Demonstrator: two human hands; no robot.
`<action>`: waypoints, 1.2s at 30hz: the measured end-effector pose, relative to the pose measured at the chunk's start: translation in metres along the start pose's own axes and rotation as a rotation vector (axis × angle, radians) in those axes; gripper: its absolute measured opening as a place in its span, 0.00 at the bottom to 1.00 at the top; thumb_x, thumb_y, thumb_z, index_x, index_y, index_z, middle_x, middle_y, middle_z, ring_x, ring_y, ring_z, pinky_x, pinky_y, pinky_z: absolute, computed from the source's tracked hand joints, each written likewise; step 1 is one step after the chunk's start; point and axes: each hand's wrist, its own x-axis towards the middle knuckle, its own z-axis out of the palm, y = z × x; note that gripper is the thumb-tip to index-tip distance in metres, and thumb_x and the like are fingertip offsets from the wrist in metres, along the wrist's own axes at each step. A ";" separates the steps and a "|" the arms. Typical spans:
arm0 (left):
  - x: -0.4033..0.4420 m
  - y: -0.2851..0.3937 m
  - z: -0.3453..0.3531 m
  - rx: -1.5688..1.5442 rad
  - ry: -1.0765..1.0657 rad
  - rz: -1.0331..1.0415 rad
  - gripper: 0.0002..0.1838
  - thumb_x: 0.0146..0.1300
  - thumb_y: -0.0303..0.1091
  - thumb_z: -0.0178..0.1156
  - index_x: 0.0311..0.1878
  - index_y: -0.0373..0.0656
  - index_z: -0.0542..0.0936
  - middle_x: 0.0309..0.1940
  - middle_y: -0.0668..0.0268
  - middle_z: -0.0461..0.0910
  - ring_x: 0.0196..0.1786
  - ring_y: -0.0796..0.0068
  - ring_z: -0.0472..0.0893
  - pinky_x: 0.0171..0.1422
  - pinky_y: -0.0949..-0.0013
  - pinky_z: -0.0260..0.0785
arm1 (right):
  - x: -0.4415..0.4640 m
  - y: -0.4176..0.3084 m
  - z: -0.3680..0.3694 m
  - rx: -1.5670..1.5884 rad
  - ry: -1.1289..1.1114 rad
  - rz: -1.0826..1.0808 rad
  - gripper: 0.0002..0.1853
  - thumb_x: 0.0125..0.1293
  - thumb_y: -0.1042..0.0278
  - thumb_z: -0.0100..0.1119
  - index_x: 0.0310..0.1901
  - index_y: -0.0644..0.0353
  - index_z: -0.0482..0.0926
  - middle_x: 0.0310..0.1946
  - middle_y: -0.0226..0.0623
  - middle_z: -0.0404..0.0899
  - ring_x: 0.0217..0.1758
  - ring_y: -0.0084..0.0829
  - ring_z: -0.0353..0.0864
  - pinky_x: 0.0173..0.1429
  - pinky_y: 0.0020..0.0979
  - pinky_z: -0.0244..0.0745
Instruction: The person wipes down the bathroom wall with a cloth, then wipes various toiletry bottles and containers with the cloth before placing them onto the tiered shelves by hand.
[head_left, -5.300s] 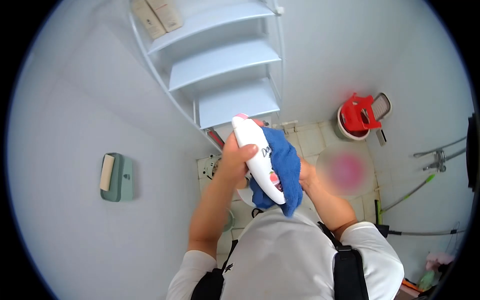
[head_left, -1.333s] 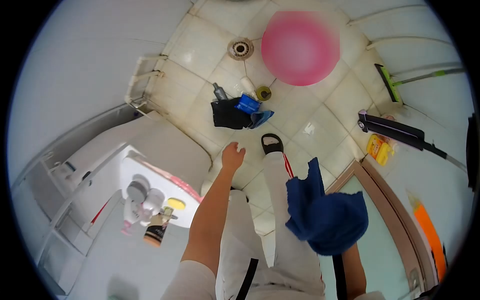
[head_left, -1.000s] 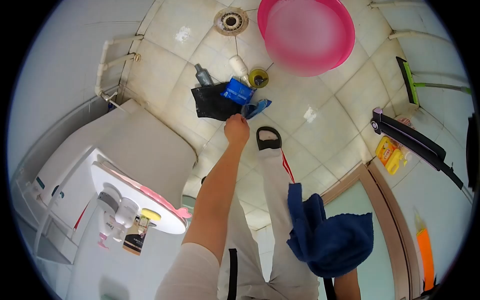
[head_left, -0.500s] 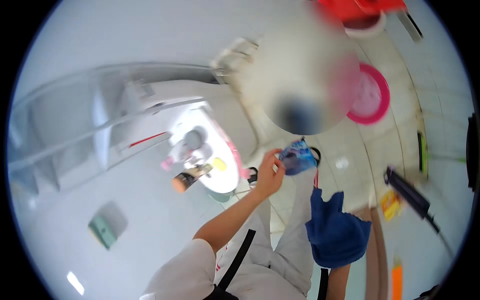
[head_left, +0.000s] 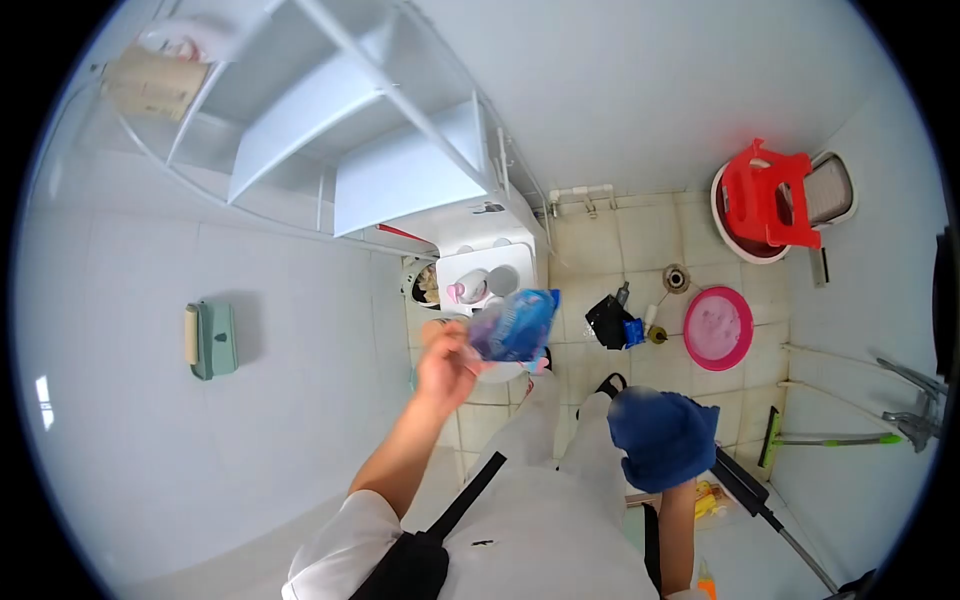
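My left hand (head_left: 445,375) is closed on the end of a blue, partly see-through plastic packet (head_left: 515,328), raised in front of a white surface (head_left: 455,268) with bottles and cups. A bunched dark blue cloth (head_left: 665,440) covers my right hand, so its fingers are hidden. Only the forearm (head_left: 678,530) shows below the cloth. The cloth is raised beside my right leg, apart from the packet. Behind the packet stands a white bottle with a pink top (head_left: 468,288).
A pink basin (head_left: 718,328) of sudsy water sits on the tiled floor near a drain (head_left: 677,278). Black and blue packets (head_left: 610,325) lie beside it. A red stool (head_left: 768,195), a green squeegee (head_left: 770,437) and a white wall shelf (head_left: 400,185) surround the area.
My left hand has moved the packet leftward, away from the blue cloth, toward the white surface. The cloth has bunched up around my right hand. The camera view has shifted, and the large blur is gone.
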 end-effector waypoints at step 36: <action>0.387 0.176 0.018 0.110 0.153 0.304 0.27 0.65 0.62 0.51 0.58 0.53 0.72 0.57 0.72 0.72 0.61 0.69 0.68 0.67 0.45 0.49 | -0.148 -0.016 0.125 0.184 0.401 -0.091 0.34 0.75 0.41 0.32 0.66 0.64 0.66 0.63 0.46 0.73 0.65 0.40 0.71 0.75 0.38 0.57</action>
